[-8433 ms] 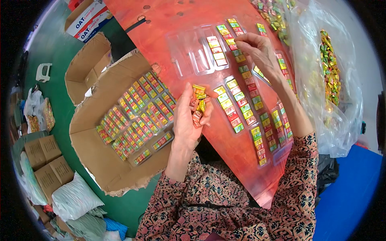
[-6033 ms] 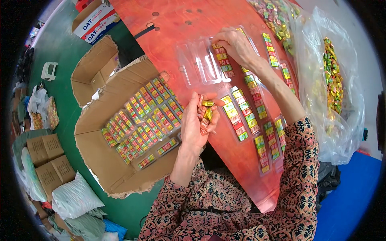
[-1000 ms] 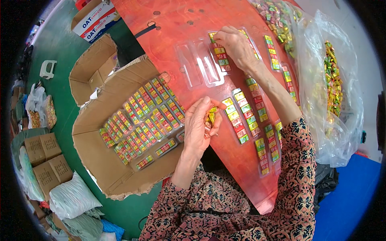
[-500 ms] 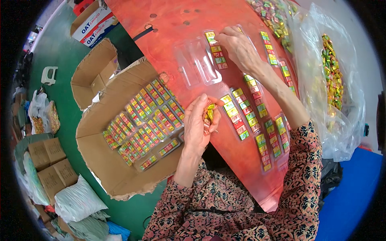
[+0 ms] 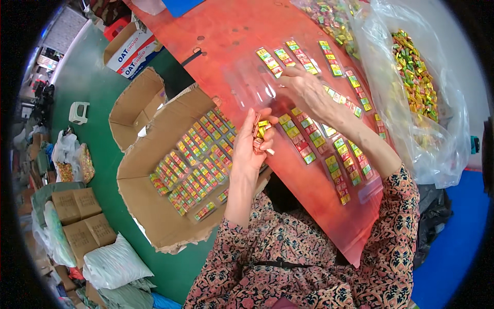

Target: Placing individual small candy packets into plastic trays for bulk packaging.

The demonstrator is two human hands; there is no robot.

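From my remote seat, the far left shows brown cartons (image 5: 77, 216) and stuffed sacks (image 5: 116, 265) parked on the green floor (image 5: 103, 149), out of the way of the work. Next comes the big open cardboard box (image 5: 154, 206), tucked against the left edge of the red table (image 5: 226, 36); I judge it sits there so filled strips can drop straight in. Its bottom already carries neat rows of packed candy strips (image 5: 198, 159).

My left hand (image 5: 250, 149) is raised over the table's left edge, fingers curled shut around a small bundle of wrapped candies (image 5: 261, 133), thumb pressing them in place. Held like that, I think they serve as a ready supply close to the tray.

Further right, the clear plastic tray (image 5: 252, 90) lies flat on the table. My right hand (image 5: 306, 90) rests palm-down just beside it, fingers bent and tips pressing at the tray's right edge; whether a candy is pinched under them I cannot tell.

Around that hand, filled candy strips (image 5: 339, 154) lie in slanting rows toward the table's near edge. At the right edge, a large clear bag (image 5: 437, 139) slumps open with loose candies (image 5: 414, 77) inside, within reach.
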